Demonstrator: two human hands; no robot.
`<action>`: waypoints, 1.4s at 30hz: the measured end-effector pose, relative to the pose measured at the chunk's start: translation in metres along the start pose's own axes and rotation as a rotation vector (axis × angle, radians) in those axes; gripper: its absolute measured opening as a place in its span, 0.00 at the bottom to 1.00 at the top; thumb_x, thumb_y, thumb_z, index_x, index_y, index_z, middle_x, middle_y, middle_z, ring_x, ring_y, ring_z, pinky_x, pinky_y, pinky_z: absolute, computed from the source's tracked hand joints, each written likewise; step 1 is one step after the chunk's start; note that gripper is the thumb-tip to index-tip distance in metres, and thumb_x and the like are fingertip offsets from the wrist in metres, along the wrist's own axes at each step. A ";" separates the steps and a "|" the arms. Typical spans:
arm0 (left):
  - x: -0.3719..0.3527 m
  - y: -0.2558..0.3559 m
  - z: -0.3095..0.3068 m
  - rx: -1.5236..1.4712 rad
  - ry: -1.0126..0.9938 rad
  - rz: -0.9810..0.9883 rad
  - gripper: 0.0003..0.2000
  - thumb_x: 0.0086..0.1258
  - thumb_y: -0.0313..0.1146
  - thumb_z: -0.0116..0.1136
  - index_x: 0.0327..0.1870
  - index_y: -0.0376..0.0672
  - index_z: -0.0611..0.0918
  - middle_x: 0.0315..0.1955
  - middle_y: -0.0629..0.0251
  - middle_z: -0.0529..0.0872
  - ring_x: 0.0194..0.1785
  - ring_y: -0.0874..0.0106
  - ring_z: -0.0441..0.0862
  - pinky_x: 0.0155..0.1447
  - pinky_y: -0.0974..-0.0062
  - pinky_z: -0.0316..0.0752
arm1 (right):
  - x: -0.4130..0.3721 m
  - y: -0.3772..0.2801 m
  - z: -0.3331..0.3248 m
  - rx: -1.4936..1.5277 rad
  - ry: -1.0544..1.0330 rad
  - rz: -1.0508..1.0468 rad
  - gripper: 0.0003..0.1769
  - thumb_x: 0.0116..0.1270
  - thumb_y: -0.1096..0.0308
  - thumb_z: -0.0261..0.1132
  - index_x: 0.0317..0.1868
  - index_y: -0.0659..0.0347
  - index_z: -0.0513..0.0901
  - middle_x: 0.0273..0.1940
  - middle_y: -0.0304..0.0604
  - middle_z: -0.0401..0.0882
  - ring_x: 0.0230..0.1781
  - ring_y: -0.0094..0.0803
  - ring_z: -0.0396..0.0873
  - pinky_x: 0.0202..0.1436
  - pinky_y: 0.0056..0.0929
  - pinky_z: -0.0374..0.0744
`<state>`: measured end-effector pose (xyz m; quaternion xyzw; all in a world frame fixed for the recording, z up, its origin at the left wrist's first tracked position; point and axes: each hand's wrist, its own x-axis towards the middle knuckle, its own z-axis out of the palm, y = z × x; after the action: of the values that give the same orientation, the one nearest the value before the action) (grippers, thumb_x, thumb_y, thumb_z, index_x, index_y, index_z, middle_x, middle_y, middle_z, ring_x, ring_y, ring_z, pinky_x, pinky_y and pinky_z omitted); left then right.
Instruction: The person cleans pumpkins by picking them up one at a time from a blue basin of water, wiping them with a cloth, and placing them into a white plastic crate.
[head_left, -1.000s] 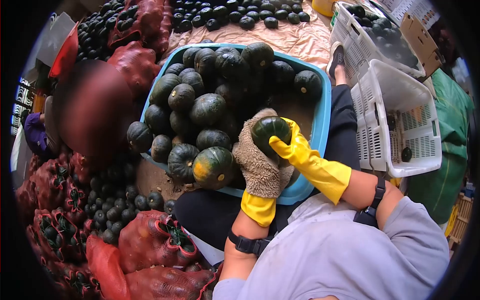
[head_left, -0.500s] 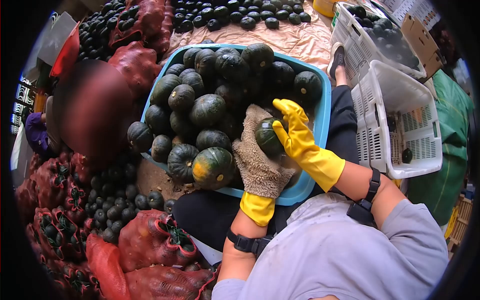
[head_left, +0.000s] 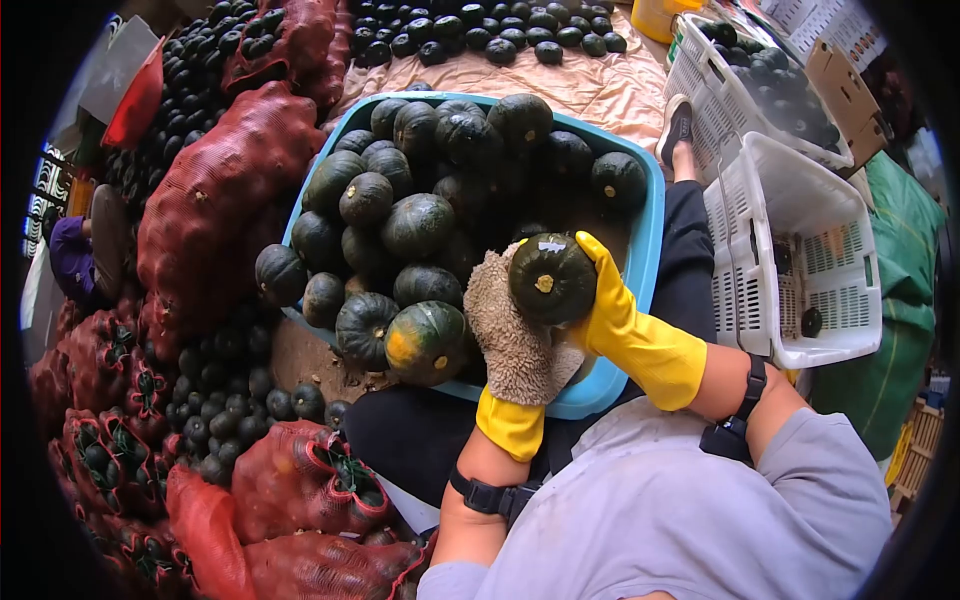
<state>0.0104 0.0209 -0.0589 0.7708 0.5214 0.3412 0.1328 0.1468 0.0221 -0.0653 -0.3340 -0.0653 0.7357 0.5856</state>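
Note:
A round dark green squash (head_left: 552,279) with a pale stem scar is held between my two hands at the right front of a blue tub (head_left: 650,250). My left hand (head_left: 510,330) wears a brown fuzzy mitt over a yellow glove and presses on the squash's left and lower side. My right hand (head_left: 615,315), in a yellow rubber glove, is wrapped round its right side. Many green squashes fill the tub's left and back; one with an orange patch (head_left: 427,342) lies just left of the mitt.
White crates (head_left: 830,355) stand at the right, beside a green sack (head_left: 895,300). Red mesh sacks (head_left: 215,200) and loose squashes line the left. More squashes lie on a cloth (head_left: 610,80) behind the tub. Another person in purple (head_left: 72,260) is at the far left.
The squash has turned and come up between my hands, its stem scar now showing. My right hand has shifted slightly right and down, its fingers now round the squash's side.

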 end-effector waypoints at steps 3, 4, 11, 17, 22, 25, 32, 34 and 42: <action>0.002 0.031 -0.021 -0.162 -0.107 -0.344 0.55 0.39 0.32 0.85 0.78 0.43 0.71 0.64 0.48 0.80 0.64 0.42 0.78 0.70 0.48 0.73 | 0.011 -0.003 0.002 0.113 0.045 0.016 0.31 0.79 0.39 0.67 0.69 0.53 0.84 0.63 0.44 0.88 0.64 0.40 0.86 0.73 0.45 0.83; 0.004 0.035 -0.021 -0.137 -0.118 -0.338 0.54 0.40 0.30 0.84 0.78 0.43 0.70 0.64 0.47 0.80 0.64 0.42 0.78 0.70 0.48 0.73 | 0.013 0.000 0.000 -0.050 -0.033 -0.070 0.32 0.81 0.41 0.65 0.73 0.54 0.81 0.65 0.45 0.86 0.66 0.39 0.84 0.75 0.43 0.80; 0.010 0.014 -0.012 -0.200 0.011 -0.233 0.37 0.54 0.27 0.79 0.70 0.42 0.78 0.57 0.46 0.86 0.60 0.43 0.84 0.66 0.51 0.80 | 0.010 0.009 -0.023 -0.700 -0.234 -0.328 0.34 0.82 0.56 0.68 0.82 0.58 0.70 0.73 0.45 0.77 0.73 0.33 0.76 0.80 0.37 0.73; 0.011 0.018 -0.031 -0.051 -0.178 -0.035 0.43 0.44 0.40 0.83 0.68 0.45 0.81 0.55 0.51 0.86 0.61 0.49 0.84 0.69 0.55 0.76 | 0.002 -0.020 -0.022 -0.247 -0.211 -0.062 0.36 0.82 0.46 0.64 0.80 0.61 0.73 0.70 0.51 0.82 0.70 0.44 0.83 0.80 0.45 0.76; -0.027 0.018 -0.014 -0.697 -0.122 -0.111 0.44 0.50 0.41 0.83 0.73 0.46 0.75 0.58 0.59 0.86 0.64 0.60 0.81 0.75 0.60 0.69 | -0.020 -0.147 -0.043 -0.016 -0.343 -0.327 0.38 0.82 0.41 0.62 0.79 0.62 0.74 0.72 0.54 0.81 0.70 0.46 0.83 0.78 0.47 0.79; -0.043 0.008 -0.002 -0.547 -0.179 -0.056 0.37 0.53 0.36 0.81 0.68 0.45 0.77 0.54 0.60 0.86 0.62 0.59 0.80 0.72 0.61 0.70 | -0.012 -0.227 -0.077 0.136 -0.388 -0.649 0.41 0.83 0.37 0.58 0.80 0.62 0.73 0.74 0.53 0.79 0.74 0.43 0.80 0.79 0.45 0.76; -0.002 0.044 -0.007 0.129 -0.249 -0.167 0.26 0.57 0.48 0.76 0.55 0.47 0.88 0.46 0.59 0.90 0.66 0.52 0.78 0.74 0.50 0.65 | 0.064 -0.097 -0.010 -1.474 -0.252 -0.262 0.38 0.75 0.55 0.75 0.80 0.58 0.74 0.78 0.55 0.74 0.79 0.46 0.74 0.83 0.42 0.71; -0.006 0.040 0.003 0.205 -0.250 -0.208 0.26 0.57 0.52 0.75 0.55 0.50 0.89 0.51 0.54 0.89 0.67 0.51 0.77 0.75 0.49 0.65 | 0.117 -0.047 -0.038 -1.885 -0.408 -0.421 0.43 0.67 0.55 0.79 0.80 0.53 0.74 0.80 0.59 0.72 0.80 0.54 0.71 0.84 0.43 0.70; 0.004 0.049 -0.007 0.227 -0.302 -0.320 0.22 0.52 0.51 0.78 0.43 0.45 0.94 0.62 0.45 0.84 0.67 0.47 0.77 0.76 0.47 0.66 | 0.098 -0.010 -0.053 -2.195 -0.124 0.151 0.36 0.60 0.54 0.84 0.68 0.54 0.86 0.68 0.54 0.86 0.72 0.57 0.80 0.72 0.50 0.80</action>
<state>0.0413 0.0027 -0.0249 0.7305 0.6463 0.1360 0.1739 0.1760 0.0986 -0.1416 -0.6385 -0.6921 0.3270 -0.0802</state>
